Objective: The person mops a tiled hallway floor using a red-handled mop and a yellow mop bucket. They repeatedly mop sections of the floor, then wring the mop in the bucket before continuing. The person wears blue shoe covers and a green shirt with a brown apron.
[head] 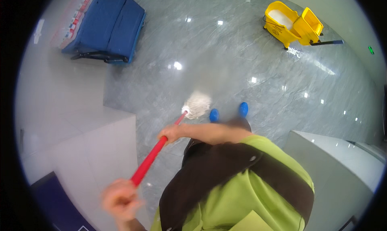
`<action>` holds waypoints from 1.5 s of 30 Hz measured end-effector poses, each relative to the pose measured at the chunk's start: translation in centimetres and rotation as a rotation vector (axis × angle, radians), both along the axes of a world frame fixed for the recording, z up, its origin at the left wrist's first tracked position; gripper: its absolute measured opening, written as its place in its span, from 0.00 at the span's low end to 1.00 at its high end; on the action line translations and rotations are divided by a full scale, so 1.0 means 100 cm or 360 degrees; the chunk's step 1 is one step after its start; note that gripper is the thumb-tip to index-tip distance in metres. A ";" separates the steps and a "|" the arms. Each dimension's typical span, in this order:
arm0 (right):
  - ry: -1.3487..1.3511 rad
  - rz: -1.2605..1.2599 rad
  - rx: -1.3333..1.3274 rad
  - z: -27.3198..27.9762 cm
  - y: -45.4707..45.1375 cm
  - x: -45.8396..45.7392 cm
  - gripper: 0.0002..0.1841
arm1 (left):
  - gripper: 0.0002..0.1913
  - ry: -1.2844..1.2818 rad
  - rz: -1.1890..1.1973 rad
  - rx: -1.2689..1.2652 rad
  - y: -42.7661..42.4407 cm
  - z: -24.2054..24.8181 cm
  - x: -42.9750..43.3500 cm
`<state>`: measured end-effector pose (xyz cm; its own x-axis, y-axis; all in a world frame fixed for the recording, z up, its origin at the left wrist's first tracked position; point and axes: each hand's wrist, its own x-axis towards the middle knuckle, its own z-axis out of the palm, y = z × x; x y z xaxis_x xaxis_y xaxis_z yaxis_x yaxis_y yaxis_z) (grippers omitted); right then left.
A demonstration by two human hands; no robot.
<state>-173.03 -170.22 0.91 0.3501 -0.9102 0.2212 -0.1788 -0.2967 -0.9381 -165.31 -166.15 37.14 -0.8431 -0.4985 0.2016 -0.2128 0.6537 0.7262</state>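
A string mop with a red handle (152, 158) slants across the view from lower left to centre. Around the upper end of the handle, my left hand (122, 199) is closed, blurred by motion. My right arm crosses in front of my body, and my right hand (171, 133) grips the shaft lower down. Below a white socket (185, 109), the pale mop head (198, 105) is spread on the grey marbled floor (211, 46), its strands partly blurred. It lies just left of my blue-tipped shoes (214, 115).
A yellow mop bucket (276, 31) with a wringer (311, 25) stands at the upper right, with whitish contents. At the upper left is a blue cart (105, 22) beside red-and-white packages (74, 22). Pale block-like structures flank me on the left (99, 140) and right (329, 164).
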 end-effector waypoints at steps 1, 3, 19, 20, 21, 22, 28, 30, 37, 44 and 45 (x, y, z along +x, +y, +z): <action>-0.0002 0.0053 -0.0059 -0.016 -0.007 0.002 0.11 | 0.13 -0.0265 0.0236 0.0308 0.009 -0.014 -0.002; 0.0151 0.0076 -0.0096 -0.039 -0.015 -0.006 0.05 | 0.14 0.0259 0.0341 0.0530 0.012 -0.035 -0.009; 0.0035 -0.1701 -0.0178 -0.095 0.104 -0.370 0.10 | 0.13 0.0221 -0.0442 0.0470 0.028 -0.093 -0.303; 0.0216 -0.1745 -0.0135 -0.098 0.127 -0.395 0.10 | 0.14 0.0235 -0.0638 0.0481 0.024 -0.104 -0.323; 0.0391 -0.1943 -0.0093 -0.102 0.152 -0.417 0.10 | 0.15 0.0193 -0.0745 0.0511 0.022 -0.117 -0.341; 0.0373 -0.2174 -0.0319 -0.109 0.178 -0.436 0.10 | 0.15 0.0252 -0.0744 0.0700 0.028 -0.133 -0.356; 0.1017 -0.1978 0.0622 -0.166 0.345 -0.500 0.03 | 0.07 -0.0055 -0.0048 0.1490 0.106 -0.244 -0.407; 0.1246 -0.1621 0.0994 -0.169 0.373 -0.500 0.05 | 0.04 0.0043 0.0154 0.1631 0.104 -0.266 -0.402; 0.0658 -0.1019 0.0808 -0.062 0.224 -0.376 0.11 | 0.18 0.0894 0.0869 0.1633 -0.062 -0.227 -0.241; 0.0072 -0.0319 0.0221 0.083 0.016 -0.223 0.17 | 0.10 0.0960 0.1433 -0.0101 -0.175 -0.004 -0.027; -0.0013 -0.0211 0.0091 0.097 -0.001 -0.201 0.17 | 0.11 0.1117 0.1570 -0.0087 -0.157 0.043 -0.013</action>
